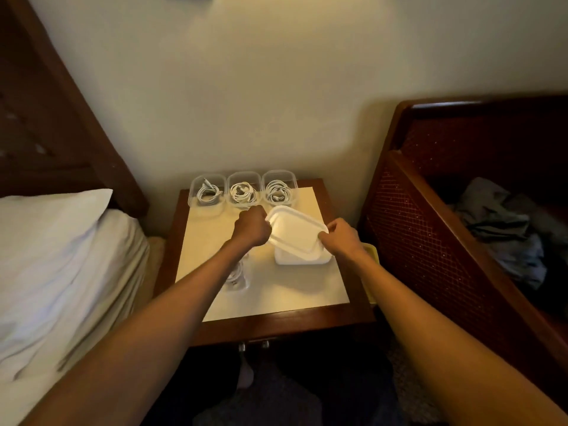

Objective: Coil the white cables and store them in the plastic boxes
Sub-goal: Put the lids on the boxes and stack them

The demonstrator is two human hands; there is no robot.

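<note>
Three clear plastic boxes stand in a row at the back of the bedside table (307, 290): the left box (206, 192), the middle box (244, 190) and the right box (279, 189), each holding a coiled white cable. A white lid (295, 230) is held tilted over a stack of white lids (302, 258). My left hand (250, 227) grips the lid's left edge and my right hand (341, 235) pinches its right edge. A fourth clear box with a white cable (236, 276) sits partly hidden under my left forearm.
A bed with a white pillow (61, 256) lies to the left. A dark wooden cot (445, 226) with grey clothes (507, 229) stands to the right. A yellow object (372, 256) pokes out at the table's right edge. The wall is right behind the boxes.
</note>
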